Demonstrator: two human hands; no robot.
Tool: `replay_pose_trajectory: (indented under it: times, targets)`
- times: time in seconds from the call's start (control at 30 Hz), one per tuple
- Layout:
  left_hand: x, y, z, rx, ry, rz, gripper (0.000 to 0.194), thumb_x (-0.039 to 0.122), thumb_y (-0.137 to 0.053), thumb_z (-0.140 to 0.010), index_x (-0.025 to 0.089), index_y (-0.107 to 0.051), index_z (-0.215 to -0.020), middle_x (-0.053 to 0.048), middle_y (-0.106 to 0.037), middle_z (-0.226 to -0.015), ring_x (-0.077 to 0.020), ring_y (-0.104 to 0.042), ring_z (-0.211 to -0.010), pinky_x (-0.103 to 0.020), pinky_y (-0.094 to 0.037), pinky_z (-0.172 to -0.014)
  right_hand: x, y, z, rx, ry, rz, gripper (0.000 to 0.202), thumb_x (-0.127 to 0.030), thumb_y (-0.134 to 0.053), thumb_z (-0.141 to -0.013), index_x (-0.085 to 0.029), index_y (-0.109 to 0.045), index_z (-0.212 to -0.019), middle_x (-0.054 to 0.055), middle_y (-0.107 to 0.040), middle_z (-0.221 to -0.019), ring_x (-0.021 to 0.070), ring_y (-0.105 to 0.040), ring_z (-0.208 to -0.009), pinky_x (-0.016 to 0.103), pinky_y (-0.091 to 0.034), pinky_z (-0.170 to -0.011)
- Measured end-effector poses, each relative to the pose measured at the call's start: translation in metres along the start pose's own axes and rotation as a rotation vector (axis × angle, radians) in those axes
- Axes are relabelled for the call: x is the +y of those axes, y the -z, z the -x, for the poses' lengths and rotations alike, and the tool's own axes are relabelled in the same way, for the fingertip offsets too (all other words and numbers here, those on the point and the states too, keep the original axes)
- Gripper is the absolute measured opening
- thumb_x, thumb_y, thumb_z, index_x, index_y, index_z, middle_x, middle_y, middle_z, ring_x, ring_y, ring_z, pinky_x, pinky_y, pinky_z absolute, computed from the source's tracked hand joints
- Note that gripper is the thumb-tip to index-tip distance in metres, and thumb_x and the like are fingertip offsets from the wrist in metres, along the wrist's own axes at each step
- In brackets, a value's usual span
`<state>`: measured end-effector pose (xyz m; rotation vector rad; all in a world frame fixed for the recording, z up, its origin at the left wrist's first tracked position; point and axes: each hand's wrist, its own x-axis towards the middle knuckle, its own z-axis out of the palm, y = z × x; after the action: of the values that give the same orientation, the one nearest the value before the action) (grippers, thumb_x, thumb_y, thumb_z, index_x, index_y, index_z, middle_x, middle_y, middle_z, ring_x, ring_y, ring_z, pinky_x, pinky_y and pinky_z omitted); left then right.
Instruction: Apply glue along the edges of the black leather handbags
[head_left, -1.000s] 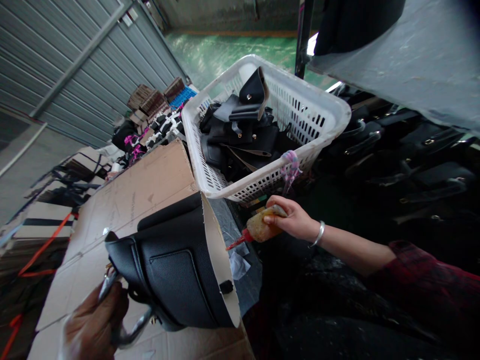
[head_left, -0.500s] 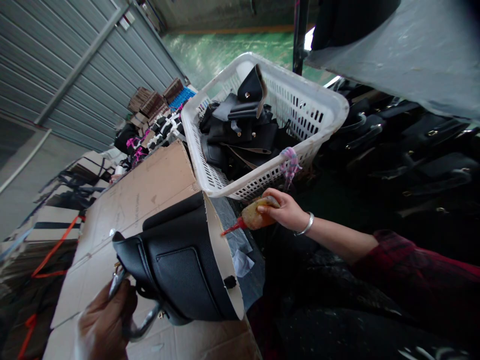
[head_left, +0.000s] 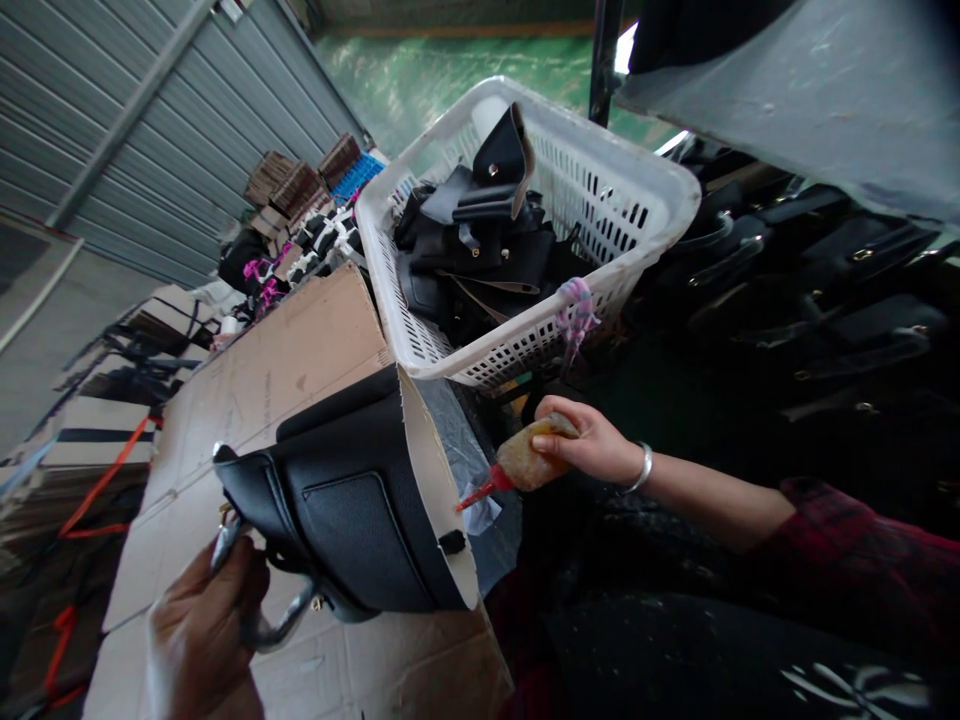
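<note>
A black handbag [head_left: 352, 500] lies on its side over the cardboard, its pale bottom edge facing right. My left hand [head_left: 206, 620] is closed around the bag's plastic-wrapped handle [head_left: 285, 625]. In my right hand [head_left: 589, 440] is a yellowish squeeze bottle [head_left: 532, 452] with a red nozzle. The nozzle tip is at the pale bottom panel [head_left: 427, 460], just above a small black patch [head_left: 451, 542]. Whether the tip touches the panel I cannot tell. The bag's inside is hidden.
Beyond the bag stands a white plastic basket [head_left: 517, 355] holding several black leather pieces [head_left: 487, 230]. Flat cardboard [head_left: 285, 350] covers the work surface. Several black bags [head_left: 847, 250] lie to the right. Stacked bundles [head_left: 97, 440] are at the left.
My right hand has moved the bottle down and slightly right, so the nozzle tip is lower along the panel, closer to the black patch. My left hand keeps its hold; the view has shifted slightly.
</note>
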<state>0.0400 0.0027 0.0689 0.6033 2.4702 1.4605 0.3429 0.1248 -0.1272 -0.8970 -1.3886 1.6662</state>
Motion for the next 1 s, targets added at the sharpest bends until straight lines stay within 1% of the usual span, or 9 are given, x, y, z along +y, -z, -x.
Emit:
replay_pose_trajectory:
  times: [0.1, 0.2, 0.33, 0.47, 0.57, 0.67, 0.87, 1.0]
  targets:
    - [0.004, -0.001, 0.005, -0.025, -0.051, -0.038, 0.047, 0.032, -0.084, -0.047, 0.009, -0.072, -0.086, 0.004, -0.048, -0.047, -0.0045, -0.039, -0.038, -0.016, -0.029, -0.038, -0.002, 0.000, 0.009, -0.032, 0.015, 0.008, 0.028, -0.040, -0.068, -0.072, -0.018, -0.050, -0.071, -0.004, -0.043, -0.064, 0.0109, -0.040, -0.058, 0.024, -0.034, -0.052]
    - [0.006, -0.002, 0.006, -0.080, -0.048, -0.009, 0.041, 0.031, -0.083, -0.049, 0.009, -0.070, -0.081, 0.005, -0.042, -0.045, -0.0041, -0.036, -0.037, -0.017, -0.025, -0.037, -0.003, 0.000, 0.017, -0.036, 0.039, 0.039, 0.027, -0.039, -0.067, -0.073, -0.019, -0.050, -0.071, -0.003, -0.045, -0.065, 0.0116, -0.042, -0.059, 0.025, -0.036, -0.053]
    - [0.005, -0.002, 0.005, -0.094, -0.026, 0.035, 0.045, 0.027, -0.084, -0.051, 0.008, -0.069, -0.088, 0.005, -0.045, -0.047, -0.0046, -0.038, -0.038, -0.017, -0.027, -0.038, -0.006, 0.001, 0.019, 0.007, 0.132, 0.115, 0.023, -0.035, -0.066, -0.074, -0.019, -0.051, -0.070, -0.002, -0.046, -0.067, 0.0125, -0.044, -0.060, 0.026, -0.038, -0.056]
    - [0.002, -0.003, 0.005, -0.082, -0.037, 0.053, 0.044, 0.028, -0.085, -0.051, 0.008, -0.069, -0.088, 0.004, -0.047, -0.049, -0.0044, -0.040, -0.039, -0.016, -0.028, -0.038, -0.006, 0.000, 0.012, 0.111, 0.185, 0.186, 0.020, -0.031, -0.067, -0.073, -0.020, -0.050, -0.070, -0.002, -0.047, -0.067, 0.0133, -0.045, -0.062, 0.027, -0.037, -0.058]
    - [0.000, -0.004, 0.005, -0.061, -0.074, 0.053, 0.042, 0.031, -0.084, -0.049, 0.010, -0.071, -0.082, 0.006, -0.044, -0.047, -0.0034, -0.036, -0.036, -0.016, -0.025, -0.037, -0.003, -0.004, 0.006, 0.162, 0.168, 0.161, 0.019, -0.031, -0.066, -0.072, -0.020, -0.051, -0.071, -0.001, -0.049, -0.069, 0.0141, -0.046, -0.065, 0.028, -0.039, -0.061]
    - [-0.002, -0.004, 0.005, -0.078, -0.122, 0.067, 0.034, 0.029, -0.083, -0.050, 0.011, -0.070, -0.077, 0.007, -0.039, -0.045, -0.0031, -0.033, -0.035, -0.016, -0.021, -0.036, 0.001, -0.006, 0.004, 0.188, 0.130, 0.122, 0.019, -0.032, -0.066, -0.070, -0.020, -0.051, -0.073, -0.001, -0.049, -0.070, 0.0141, -0.047, -0.066, 0.028, -0.039, -0.062]
    - [-0.007, -0.001, 0.003, -0.100, -0.150, 0.073, 0.032, 0.027, -0.082, -0.057, 0.011, -0.071, -0.083, 0.007, -0.038, -0.046, -0.0031, -0.032, -0.036, -0.017, -0.021, -0.036, 0.001, -0.001, 0.014, 0.228, 0.064, 0.070, 0.021, -0.034, -0.067, -0.069, -0.020, -0.052, -0.074, -0.001, -0.050, -0.070, 0.0140, -0.047, -0.065, 0.027, -0.040, -0.060]
    - [-0.009, 0.000, 0.001, -0.143, -0.186, 0.106, 0.032, 0.027, -0.082, -0.057, 0.010, -0.070, -0.083, 0.007, -0.036, -0.045, -0.0032, -0.030, -0.035, -0.018, -0.019, -0.035, -0.002, -0.002, 0.016, 0.199, 0.054, 0.059, 0.022, -0.034, -0.068, -0.068, -0.020, -0.052, -0.073, -0.002, -0.049, -0.070, 0.0135, -0.046, -0.065, 0.027, -0.039, -0.061]
